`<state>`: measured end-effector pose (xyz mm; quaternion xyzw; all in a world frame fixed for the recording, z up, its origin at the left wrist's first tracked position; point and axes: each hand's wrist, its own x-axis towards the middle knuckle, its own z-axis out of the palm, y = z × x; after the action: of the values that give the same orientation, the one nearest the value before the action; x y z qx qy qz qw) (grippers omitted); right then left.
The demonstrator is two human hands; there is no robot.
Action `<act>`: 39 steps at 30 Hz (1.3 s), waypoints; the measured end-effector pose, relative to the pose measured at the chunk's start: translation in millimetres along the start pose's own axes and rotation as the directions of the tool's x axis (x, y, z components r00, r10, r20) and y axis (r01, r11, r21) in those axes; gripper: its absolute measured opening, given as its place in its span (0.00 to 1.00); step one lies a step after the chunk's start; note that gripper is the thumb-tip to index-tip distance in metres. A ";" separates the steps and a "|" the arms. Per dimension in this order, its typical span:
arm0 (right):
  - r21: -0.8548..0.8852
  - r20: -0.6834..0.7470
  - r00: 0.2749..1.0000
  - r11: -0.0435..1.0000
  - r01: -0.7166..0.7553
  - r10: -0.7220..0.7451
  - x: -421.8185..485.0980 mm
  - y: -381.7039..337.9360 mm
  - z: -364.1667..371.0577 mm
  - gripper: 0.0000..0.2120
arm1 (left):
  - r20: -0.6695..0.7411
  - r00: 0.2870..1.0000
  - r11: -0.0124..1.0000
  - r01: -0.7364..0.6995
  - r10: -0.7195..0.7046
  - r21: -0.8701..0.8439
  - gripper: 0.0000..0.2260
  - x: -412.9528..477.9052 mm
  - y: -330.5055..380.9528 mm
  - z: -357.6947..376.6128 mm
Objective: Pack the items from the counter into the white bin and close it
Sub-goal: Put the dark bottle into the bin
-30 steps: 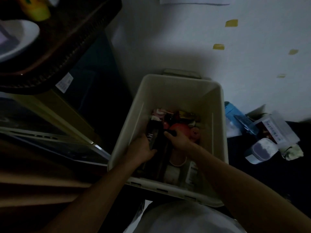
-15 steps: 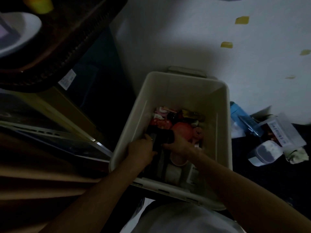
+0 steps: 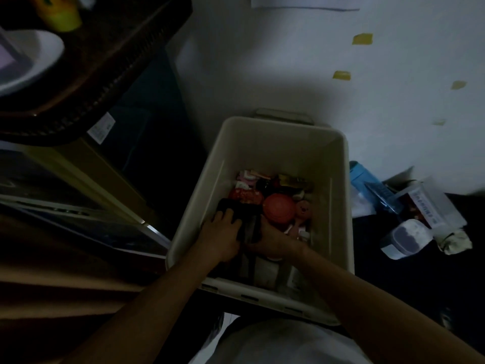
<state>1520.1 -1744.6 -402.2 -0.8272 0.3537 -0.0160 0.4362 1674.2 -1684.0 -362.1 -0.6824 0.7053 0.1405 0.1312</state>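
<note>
The white bin [image 3: 283, 145] stands open on the floor against the wall, with no lid on it. Inside lie an orange ball [image 3: 278, 207], a pink toy [image 3: 303, 210], red and pink packets [image 3: 245, 194] and several other small items. Both my hands are down in the bin's near left part. My left hand [image 3: 223, 235] and my right hand [image 3: 273, 239] hold a flat black item [image 3: 250, 227] between them, fingers curled on its sides. The dim light hides what the black item is.
A dark tray [image 3: 110, 61] with a white bowl [image 3: 31, 61] and a yellow cup [image 3: 59, 13] sits on the counter at upper left. A blue box [image 3: 363, 177], a clear box [image 3: 430, 200] and a lidded tub [image 3: 405, 239] lie on the floor right of the bin.
Both hands have pushed the black item lower and flatter into the bin's left side. The view shifted slightly.
</note>
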 end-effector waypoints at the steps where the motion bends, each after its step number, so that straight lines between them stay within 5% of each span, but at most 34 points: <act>1: -0.010 0.004 1.000 1.000 0.005 -0.005 -1.8 2.4 -0.3 0.31 | 0.005 1.000 1.000 0.003 -0.003 -0.029 0.25 0.2 -1.2 -0.7; 4: 0.129 -0.047 0.998 0.991 -0.036 0.042 -11.0 -2.4 -11.1 0.34 | 0.037 0.999 0.989 0.021 -0.016 -0.148 0.26 -1.6 -6.7 -4.6; 9: 0.225 -0.061 0.997 0.974 -0.039 0.054 -23.3 1.9 -31.7 0.17 | 0.028 0.999 0.960 0.031 -0.024 -0.277 0.24 -5.4 -7.5 -13.2; 18: 0.197 -0.187 0.975 0.977 -0.086 0.124 -61.5 -12.4 -93.4 0.15 | -0.212 0.975 0.886 -0.160 0.072 -0.435 0.19 6.4 41.7 -59.4; 33: 0.253 -0.511 0.850 0.967 0.007 0.128 -155.0 39.5 -208.3 0.18 | -0.528 0.822 0.859 -0.416 0.215 -0.298 0.20 51.6 174.5 -137.0; 39: 0.287 -0.543 0.796 0.950 -0.123 0.267 -214.6 106.3 -223.8 0.19 | -0.529 0.789 0.842 -0.487 0.311 -0.231 0.20 80.2 253.0 -136.1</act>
<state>1223.6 -1814.2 -281.1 -0.6842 0.5481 -0.2617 0.4037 1419.5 -1802.2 -261.4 -0.5398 0.8081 0.1201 -0.2030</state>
